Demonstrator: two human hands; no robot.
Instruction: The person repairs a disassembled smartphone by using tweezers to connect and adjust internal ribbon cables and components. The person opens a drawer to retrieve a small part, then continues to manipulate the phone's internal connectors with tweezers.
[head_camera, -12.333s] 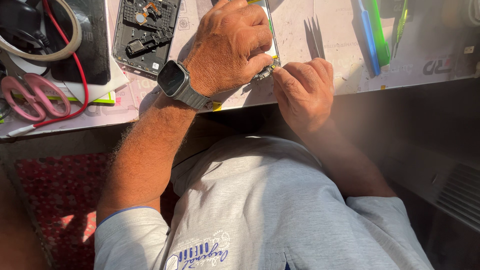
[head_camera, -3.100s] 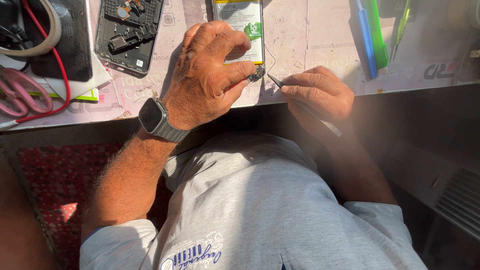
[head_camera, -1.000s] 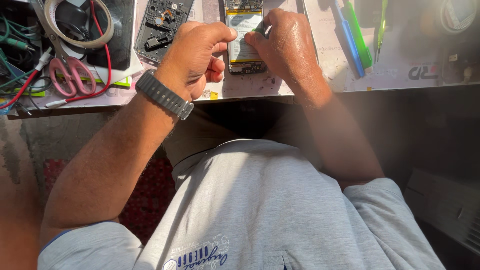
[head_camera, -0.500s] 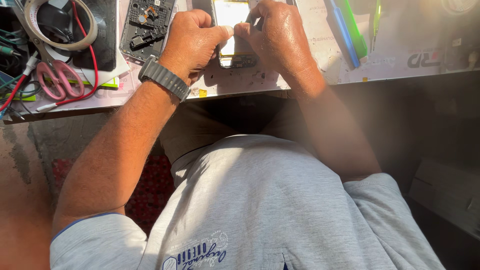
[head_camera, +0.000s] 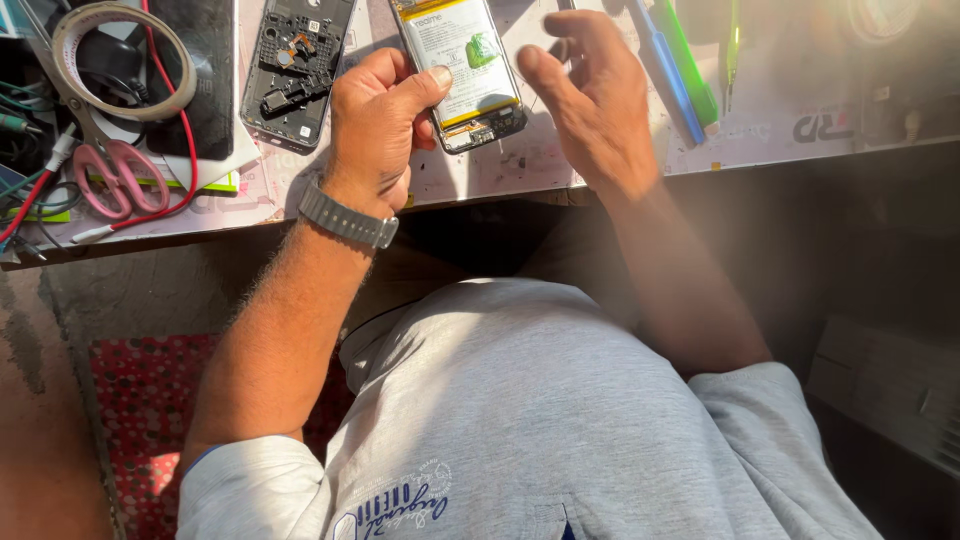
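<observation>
Opened phone (head_camera: 462, 70) lies flat on the desk (head_camera: 760, 140), back cover off, battery side up, directly between the two hands. Battery is pale with a yellow band and a small green tab; dark board end points toward the person.

Left hand (head_camera: 375, 135): curled, knuckles up, thumb tip pressed on the phone's left edge near the lower part of the battery. Judged a pinning hold: it keeps the body from sliding on the desk. Other fingers are folded under; whether they hold anything small cannot be told.

Right hand (head_camera: 590, 105): open, fingers loosely spread and raised just right of the phone, not touching it, nothing in it. Thumb tip hovers near the phone's right edge. Reads as poised above the work rather than gripping.

Left of the left hand: a second stripped phone frame (head_camera: 295, 65), dark, parts exposed, set aside within reach. Further left: pink scissors (head_camera: 110, 180), tape roll (head_camera: 125, 60), red wire (head_camera: 185, 150), and a tangle of cables at the desk's corner.

Right of the right hand: blue pry tool (head_camera: 665, 75) and green pry tool (head_camera: 690, 65) side by side, plus a thin green-handled tool (head_camera: 733, 45) beyond them. They lie parallel and close to the right hand, likely parked there for quick pick-up.

Desk edge sits just below both wrists; the forearms come up over it from the lap.
</observation>
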